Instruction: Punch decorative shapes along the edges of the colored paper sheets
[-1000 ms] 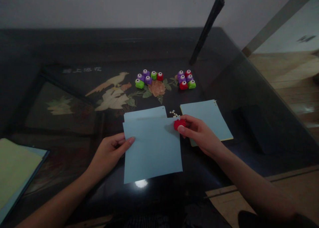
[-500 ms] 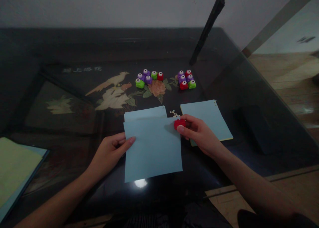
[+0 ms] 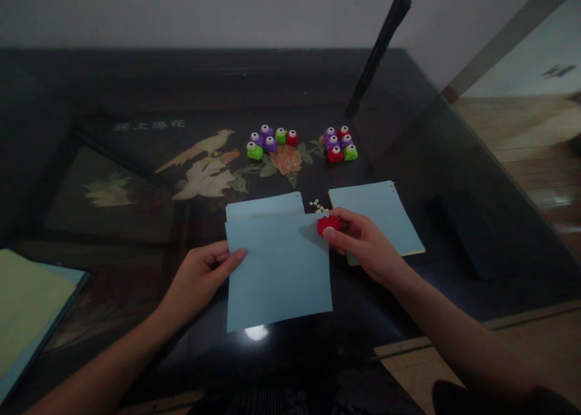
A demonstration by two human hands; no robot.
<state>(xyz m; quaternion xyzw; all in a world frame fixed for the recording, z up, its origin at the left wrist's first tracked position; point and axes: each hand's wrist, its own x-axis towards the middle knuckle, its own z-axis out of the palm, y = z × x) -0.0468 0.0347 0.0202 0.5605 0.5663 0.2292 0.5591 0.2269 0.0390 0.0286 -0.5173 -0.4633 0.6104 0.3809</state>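
A light blue sheet of paper (image 3: 279, 276) is pinched at its left edge by my left hand (image 3: 204, 276), thumb on top. My right hand (image 3: 363, 242) grips a red craft punch (image 3: 327, 225) at the sheet's upper right corner, with the thumb pressed on it. Just beyond the punch lie small pale star-shaped cutouts (image 3: 318, 204). Behind the held sheet rests another blue sheet (image 3: 265, 207), with a small mark near its corner. A stack of blue paper (image 3: 379, 215) lies to the right, partly behind my right hand.
Several purple, green and red punches stand in a left group (image 3: 271, 144) and a right group (image 3: 340, 144). A dark upright rod (image 3: 379, 52) rises at the back of the glossy black table (image 3: 136, 312). Yellow and blue paper (image 3: 31, 312) lies at far left, a dark flat object (image 3: 467, 233) at right.
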